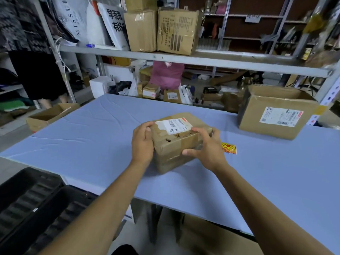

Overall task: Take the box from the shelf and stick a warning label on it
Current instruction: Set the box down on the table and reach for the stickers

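Both hands clamp my box (176, 142) on table (92, 140) | left hand (142, 142) | right hand (206, 147) | labels (229, 148) beside right.

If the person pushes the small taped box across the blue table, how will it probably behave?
The small taped box probably slides rather than rolls: it lies flat and low on the smooth blue table. Its glossy tape may feel slippery. Both hands, left hand and right hand, steady it easily, so it seems fairly light.
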